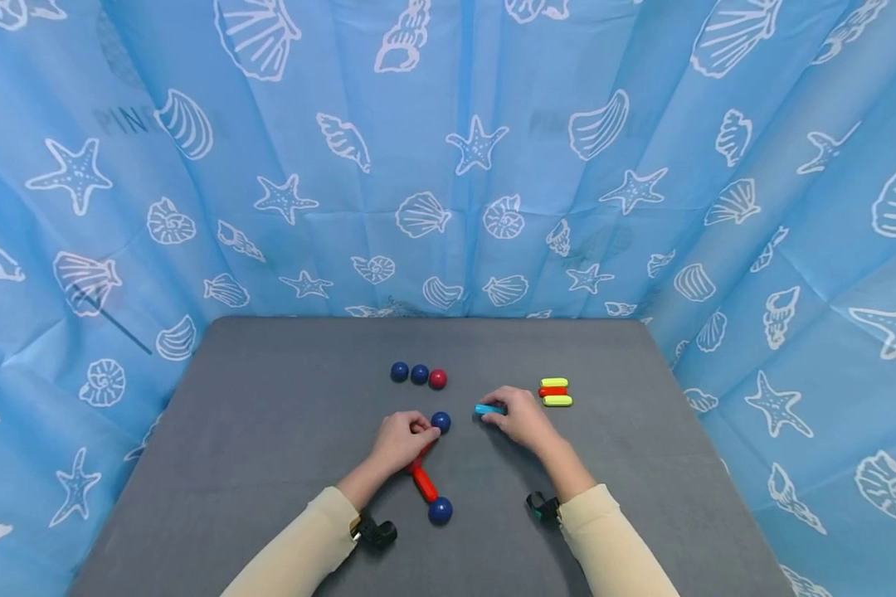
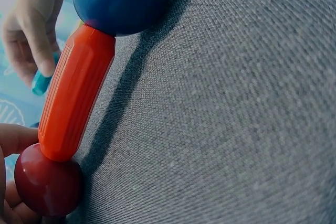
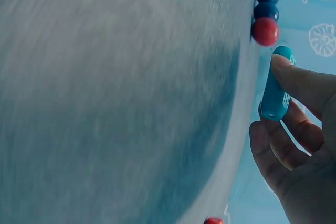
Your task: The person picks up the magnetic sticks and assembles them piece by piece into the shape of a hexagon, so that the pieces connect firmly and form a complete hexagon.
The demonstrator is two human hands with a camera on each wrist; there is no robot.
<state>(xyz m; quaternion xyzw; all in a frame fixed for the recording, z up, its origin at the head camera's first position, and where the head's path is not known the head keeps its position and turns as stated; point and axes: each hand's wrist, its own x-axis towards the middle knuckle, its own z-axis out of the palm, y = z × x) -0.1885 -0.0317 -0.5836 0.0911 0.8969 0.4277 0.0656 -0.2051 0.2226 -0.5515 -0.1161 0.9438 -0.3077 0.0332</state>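
In the head view my left hand [image 1: 401, 441] holds a ball-and-rod toy assembly, its fingertips by the upper blue ball [image 1: 440, 422]. From the assembly's red ball [image 2: 50, 179], a red rod [image 1: 425, 485] runs to the lower blue ball [image 1: 440, 511]. Left-hand fingers show around the red ball in the left wrist view, but their exact grip is partly hidden. My right hand [image 1: 524, 420] pinches a light blue rod [image 3: 277, 85] between thumb and fingers, to the right of the upper blue ball and apart from it.
Behind my hands, two blue balls [image 1: 399, 371] and a red ball [image 1: 437, 379] form a row. Right of my right hand, two yellow rods [image 1: 557, 401] lie beside a red rod [image 1: 553, 391]. A blue shell-print curtain [image 1: 418, 274] borders the grey table [image 1: 284, 390].
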